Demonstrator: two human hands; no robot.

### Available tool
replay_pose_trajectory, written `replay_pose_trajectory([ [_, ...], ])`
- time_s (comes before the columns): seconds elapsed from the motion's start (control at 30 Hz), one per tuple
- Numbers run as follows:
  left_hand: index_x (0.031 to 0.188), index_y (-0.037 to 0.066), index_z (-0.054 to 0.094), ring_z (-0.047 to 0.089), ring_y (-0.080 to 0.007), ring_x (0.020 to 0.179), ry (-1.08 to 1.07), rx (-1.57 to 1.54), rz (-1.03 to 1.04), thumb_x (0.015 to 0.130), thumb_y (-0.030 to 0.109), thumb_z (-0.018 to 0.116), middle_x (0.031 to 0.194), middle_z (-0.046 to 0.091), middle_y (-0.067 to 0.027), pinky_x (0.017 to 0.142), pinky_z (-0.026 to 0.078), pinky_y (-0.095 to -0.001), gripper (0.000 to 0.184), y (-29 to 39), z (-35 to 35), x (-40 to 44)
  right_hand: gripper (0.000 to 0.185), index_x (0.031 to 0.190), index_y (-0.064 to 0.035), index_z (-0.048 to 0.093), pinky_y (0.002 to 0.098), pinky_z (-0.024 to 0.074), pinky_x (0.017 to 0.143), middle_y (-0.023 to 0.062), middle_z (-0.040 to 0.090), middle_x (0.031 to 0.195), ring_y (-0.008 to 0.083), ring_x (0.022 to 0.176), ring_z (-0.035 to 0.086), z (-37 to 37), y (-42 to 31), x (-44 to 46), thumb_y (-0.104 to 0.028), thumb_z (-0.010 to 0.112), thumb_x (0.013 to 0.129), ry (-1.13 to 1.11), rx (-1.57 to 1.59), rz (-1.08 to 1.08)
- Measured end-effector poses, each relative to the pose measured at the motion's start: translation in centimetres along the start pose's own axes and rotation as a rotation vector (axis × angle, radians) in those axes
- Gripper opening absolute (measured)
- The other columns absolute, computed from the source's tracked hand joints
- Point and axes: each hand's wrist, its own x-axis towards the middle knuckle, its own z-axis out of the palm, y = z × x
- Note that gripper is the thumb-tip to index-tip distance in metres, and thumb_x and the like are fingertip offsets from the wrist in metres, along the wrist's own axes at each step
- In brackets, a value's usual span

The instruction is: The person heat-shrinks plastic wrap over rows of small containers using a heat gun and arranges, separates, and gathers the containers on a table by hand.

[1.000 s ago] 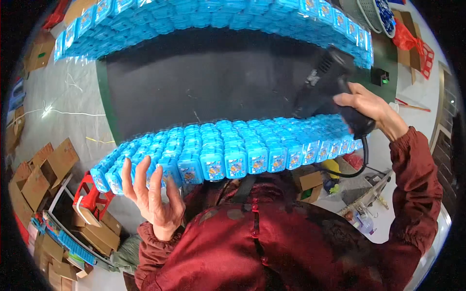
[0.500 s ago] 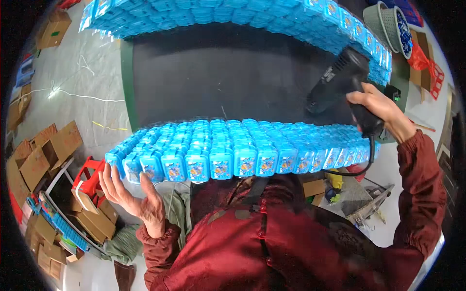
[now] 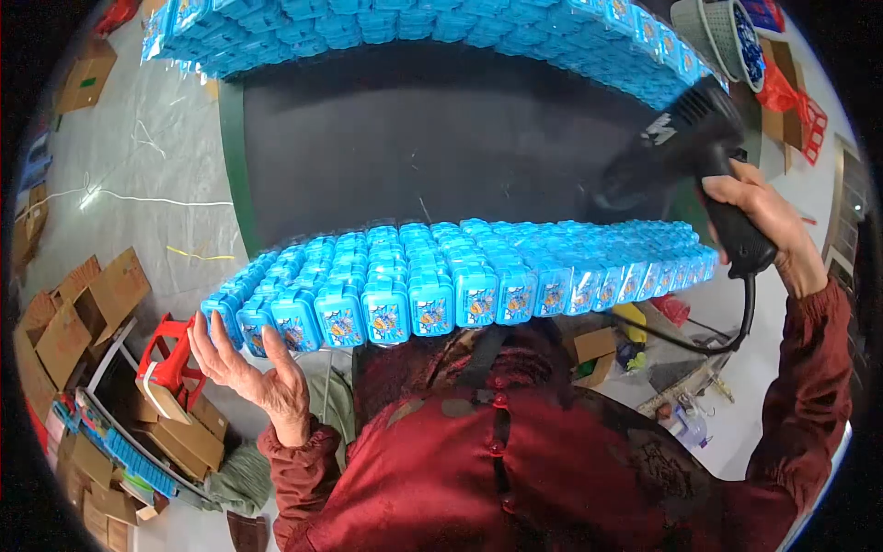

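Observation:
My right hand (image 3: 771, 219) is wrapped round the handle of a black heat gun (image 3: 685, 133). Its nozzle points left, above the right part of a block of small blue plastic boxes (image 3: 432, 302). These boxes stand in tight rows along the near table edge, with printed labels facing me and a shiny clear film over some. At the left end of the front row, my left hand (image 3: 253, 382) has its fingers spread, the tips at the corner boxes. Whether they press on them I cannot tell.
A second stack of blue boxes (image 3: 386, 23) lines the far side of the black tabletop (image 3: 405, 138). The gun's cord (image 3: 704, 348) loops down at right. Cardboard boxes (image 3: 64, 336) and a red stool (image 3: 170, 354) stand at left; grey baskets (image 3: 708, 37) at upper right.
My right hand has moved the heat gun to the right and slightly outward. My left hand has stayed at the left end of the boxes. The view has shifted slightly.

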Motion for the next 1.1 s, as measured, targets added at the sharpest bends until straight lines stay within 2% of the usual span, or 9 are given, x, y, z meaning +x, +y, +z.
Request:
replay_pose_trajectory([
  [0.33, 0.128, 0.008, 0.040, 0.032, -0.0337, 0.122, 0.023, 0.052, 0.050, 0.084, 0.021, 0.052, 0.133, 0.036, -0.0162, 0.100, 0.022, -0.0442, 0.047, 0.4, 0.3, -0.1, 0.032, 0.106, 0.0012, 0.044, 0.0230, 0.0372, 0.027, 0.0125, 0.050, 0.054, 0.0164, 0.032, 0.044, 1.2, -1.2, -5.4, -0.016, 0.052, 0.081, -0.038, 0.170, -0.041],
  [0.43, 0.127, 0.008, 0.041, 0.033, -0.0325, 0.121, 0.060, 0.117, 0.027, 0.086, 0.020, 0.051, 0.132, 0.037, -0.0157, 0.100, 0.024, -0.0435, 0.045, 0.8, -0.3, -0.8, 0.038, 0.114, 0.0025, 0.042, 0.0234, 0.0367, 0.027, 0.0154, 0.053, 0.066, 0.0169, 0.037, 0.047, -3.2, 1.9, -5.1, -0.015, 0.052, 0.081, -0.034, 0.215, -0.023],
  [0.5, 0.127, 0.008, 0.042, 0.033, -0.0312, 0.121, 0.090, 0.162, 0.012, 0.087, 0.019, 0.049, 0.132, 0.037, -0.0152, 0.100, 0.025, -0.0428, 0.043, 0.9, -0.2, -0.9, 0.039, 0.113, 0.0027, 0.042, 0.0229, 0.0361, 0.026, 0.0162, 0.053, 0.079, 0.0171, 0.042, 0.049, -6.7, 4.6, -4.1, -0.015, 0.053, 0.080, 0.115, 0.091, -0.051],
  [0.53, 0.127, 0.008, 0.042, 0.033, -0.0312, 0.121, 0.091, 0.164, 0.016, 0.087, 0.019, 0.049, 0.132, 0.037, -0.0152, 0.100, 0.025, -0.0428, 0.043, 0.8, -0.1, -1.2, 0.039, 0.113, 0.0027, 0.042, 0.0229, 0.0361, 0.026, 0.0162, 0.053, 0.079, 0.0171, 0.042, 0.049, -7.6, 5.7, -4.0, -0.015, 0.053, 0.080, 0.113, 0.096, -0.051],
  [0.63, 0.128, 0.008, 0.040, 0.031, -0.0327, 0.122, 0.084, 0.129, 0.008, 0.086, 0.021, 0.050, 0.133, 0.035, -0.0154, 0.101, 0.022, -0.0438, 0.045, -0.2, 0.2, -1.7, 0.038, 0.109, 0.0036, 0.043, 0.0215, 0.0353, 0.027, 0.0111, 0.050, 0.061, 0.0146, 0.034, 0.043, -9.5, 8.0, -3.3, -0.019, 0.053, 0.081, 0.216, 0.089, -0.116],
  [0.7, 0.129, 0.008, 0.039, 0.031, -0.0332, 0.122, 0.084, 0.123, 0.014, 0.086, 0.021, 0.050, 0.134, 0.034, -0.0155, 0.101, 0.021, -0.0442, 0.046, -0.3, 0.3, -1.6, 0.038, 0.108, 0.0039, 0.043, 0.0211, 0.0350, 0.027, 0.0093, 0.049, 0.055, 0.0138, 0.031, 0.041, -8.8, 8.1, -3.7, -0.020, 0.053, 0.081, 0.248, 0.096, -0.138],
  [0.87, 0.129, 0.007, 0.039, 0.031, -0.0335, 0.122, 0.039, 0.133, 0.064, 0.085, 0.021, 0.050, 0.134, 0.034, -0.0155, 0.101, 0.021, -0.0442, 0.047, -0.5, -0.4, -1.2, 0.040, 0.109, 0.0055, 0.041, 0.0205, 0.0341, 0.027, 0.0102, 0.049, 0.055, 0.0132, 0.030, 0.040, -0.3, 3.4, -7.9, -0.021, 0.052, 0.081, -0.122, 0.397, -0.202],
  [1.03, 0.130, 0.005, 0.037, 0.030, -0.0343, 0.122, -0.030, 0.053, 0.069, 0.083, 0.019, 0.053, 0.134, 0.033, -0.0177, 0.101, 0.021, -0.0440, 0.052, -2.7, -1.5, 0.2, 0.041, 0.112, 0.0052, 0.041, 0.0201, 0.0333, 0.027, 0.0114, 0.050, 0.056, 0.0141, 0.030, 0.040, 3.6, -0.3, -9.0, -0.019, 0.051, 0.081, -0.029, 0.317, -0.103],
  [1.1, 0.131, 0.003, 0.035, 0.031, -0.0348, 0.122, -0.070, -0.098, 0.032, 0.080, 0.019, 0.055, 0.133, 0.033, -0.0190, 0.102, 0.022, -0.0440, 0.056, -3.9, -1.6, 0.5, 0.042, 0.114, 0.0048, 0.040, 0.0203, 0.0340, 0.028, 0.0118, 0.050, 0.056, 0.0149, 0.030, 0.041, 4.8, -1.7, -8.0, -0.019, 0.051, 0.081, 0.082, 0.271, -0.075],
])
